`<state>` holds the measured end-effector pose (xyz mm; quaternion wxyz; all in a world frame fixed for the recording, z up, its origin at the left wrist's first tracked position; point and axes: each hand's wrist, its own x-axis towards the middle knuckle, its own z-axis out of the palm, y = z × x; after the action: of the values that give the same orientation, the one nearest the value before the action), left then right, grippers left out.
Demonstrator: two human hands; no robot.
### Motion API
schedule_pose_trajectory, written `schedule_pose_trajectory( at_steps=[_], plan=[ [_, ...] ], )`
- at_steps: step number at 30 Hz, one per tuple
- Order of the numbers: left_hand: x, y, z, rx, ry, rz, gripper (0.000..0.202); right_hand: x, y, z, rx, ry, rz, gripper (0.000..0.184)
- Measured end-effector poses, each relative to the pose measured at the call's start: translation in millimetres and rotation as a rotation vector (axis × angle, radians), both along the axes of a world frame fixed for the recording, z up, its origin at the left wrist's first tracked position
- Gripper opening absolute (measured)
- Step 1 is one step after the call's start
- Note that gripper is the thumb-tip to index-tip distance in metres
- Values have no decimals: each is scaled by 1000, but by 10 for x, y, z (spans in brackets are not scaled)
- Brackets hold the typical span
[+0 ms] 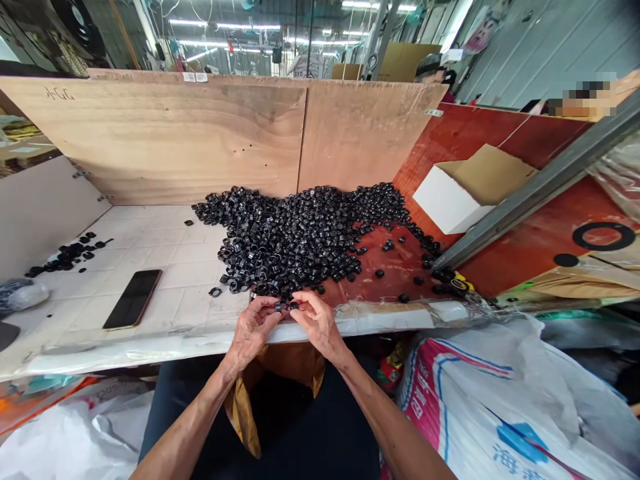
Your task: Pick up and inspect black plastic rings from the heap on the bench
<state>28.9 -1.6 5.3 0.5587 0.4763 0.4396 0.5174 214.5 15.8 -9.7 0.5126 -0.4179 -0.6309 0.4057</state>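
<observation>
A large heap of small black ring-shaped parts [300, 233] lies on the workbench against the wooden back board. At the near edge of this heap, my left hand [253, 328] pinches one small black ring [279, 307] between thumb and fingers. Close beside it, my right hand [317, 323] has its thumb and fingers closed on another small black ring [294, 305]. Both hands are just above the bench's front edge, fingertips a short way apart. Below them, an open brown bag [245, 413] rests at my lap, its inside dark.
A phone [133, 300] lies on the bench at left, with a smaller pile of black pieces [70, 257] behind it. An open white box [453, 197] leans at right behind a slanted metal bar [540, 170]. Large white sacks [480, 407] flank my legs. Another person [431, 70] is behind the board.
</observation>
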Motion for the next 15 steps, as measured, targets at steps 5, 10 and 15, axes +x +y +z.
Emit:
schedule_pose_trajectory(
  at_steps=[5, 10, 15],
  plan=[
    [-66, 4, 56, -10, -113, -44, 32, -120, -49, 74, 23, 70, 52, 19],
    [-78, 5, 21, 40, -129, -90, 29, -117, -102, 187, 134, -82, 68, 26],
    [-93, 3, 4, 35, -150, -100, 27, -150, -150, 197, 173, -73, 4, 21]
  ],
)
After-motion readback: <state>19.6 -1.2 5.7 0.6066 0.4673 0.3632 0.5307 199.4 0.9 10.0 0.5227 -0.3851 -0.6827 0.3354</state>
